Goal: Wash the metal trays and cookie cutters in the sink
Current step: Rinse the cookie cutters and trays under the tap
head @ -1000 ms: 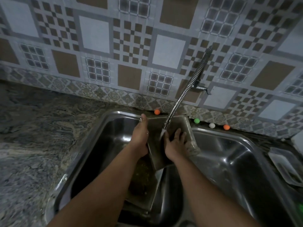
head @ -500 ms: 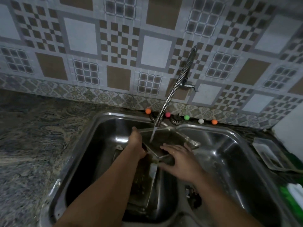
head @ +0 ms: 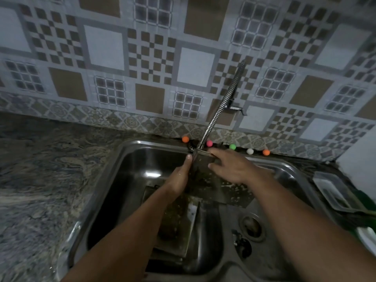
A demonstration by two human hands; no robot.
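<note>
A dirty, speckled metal tray (head: pixel 221 188) is held over the divider of the double steel sink (head: pixel 114 171), under the tip of the flexible faucet (head: pixel 215 117). My left hand (head: pixel 180 177) grips the tray's left edge, thumb pointing up. My right hand (head: pixel 234 167) lies on the tray's face with straight fingers that reach its far rim. A second metal tray (head: pixel 179 222) leans in the left basin below my left forearm. No cookie cutters can be made out.
Several small coloured balls (head: pixel 232 146) line the ledge behind the sink. The right basin has a drain (head: pixel 252 226). A clear plastic container (head: pixel 333 190) and something green (head: pixel 364 200) sit at the right. Marbled stone counter (head: pixel 40 180) spreads to the left.
The tray has tipped from nearly upright to lying flatter across the divider. My right hand slid from its lower face up toward the far rim. My left hand kept its hold.
</note>
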